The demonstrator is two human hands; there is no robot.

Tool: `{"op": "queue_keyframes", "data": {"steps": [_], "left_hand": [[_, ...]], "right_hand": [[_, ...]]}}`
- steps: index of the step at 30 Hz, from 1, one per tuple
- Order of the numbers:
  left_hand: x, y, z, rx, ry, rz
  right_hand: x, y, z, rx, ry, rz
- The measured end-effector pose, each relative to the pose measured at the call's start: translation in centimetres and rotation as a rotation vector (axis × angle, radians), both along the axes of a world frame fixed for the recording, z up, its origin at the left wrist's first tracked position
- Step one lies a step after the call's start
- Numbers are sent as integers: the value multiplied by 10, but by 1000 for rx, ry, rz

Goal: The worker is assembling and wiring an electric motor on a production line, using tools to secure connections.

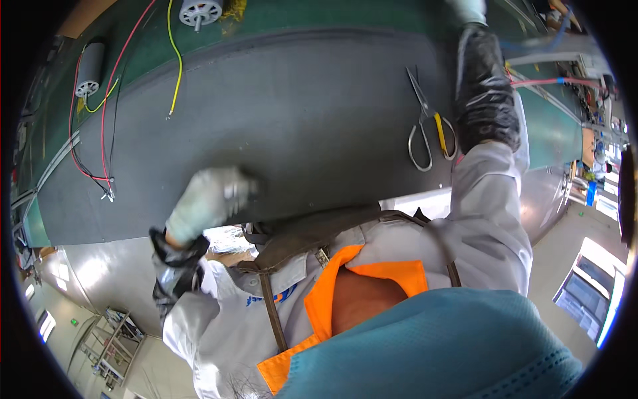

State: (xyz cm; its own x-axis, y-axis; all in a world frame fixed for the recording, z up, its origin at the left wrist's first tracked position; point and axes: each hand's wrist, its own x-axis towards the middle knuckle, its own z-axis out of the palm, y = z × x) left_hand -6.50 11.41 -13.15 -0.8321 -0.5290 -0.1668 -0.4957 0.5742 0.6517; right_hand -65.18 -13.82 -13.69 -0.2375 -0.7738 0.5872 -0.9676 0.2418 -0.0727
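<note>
My left hand [211, 198], in a pale glove with a black sleeve cover at the wrist, is over the near edge of the dark mat [292, 106]. Its fingers look curled and are blurred; a small shiny spot shows at them, too smeared to name. My right arm stretches far forward, and my right hand [468, 9], also in a pale glove, is cut off by the top edge, its fingers hidden. Left of my right forearm lie scissors [428, 120] with slim blades and wide loop handles, one partly yellow. Neither hand touches them.
A grey motor [92, 70] with red, black and yellow-green wires lies at the far left. Another motor [201, 12] sits at the top, near a yellow-green wire [177, 60]. A red hose [555, 81] runs at the right. A metal rack [113, 346] stands lower left.
</note>
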Motion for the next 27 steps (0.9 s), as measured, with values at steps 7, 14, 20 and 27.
{"op": "queue_keyframes", "data": {"steps": [7,14,20,27], "left_hand": [[18,-13,28,510,147,249],[-133,-117,-18,199,586,468],[-168,-155,-60,-242,653,292],[-174,-162,-66,-268,654,416]], "right_hand": [[-72,-75,-73,159,-90,-336],[-4,-41,-39,252,14,-184],[-11,-93,-87,345,-130,57],[119,-33,-120,-68,-607,116]]}}
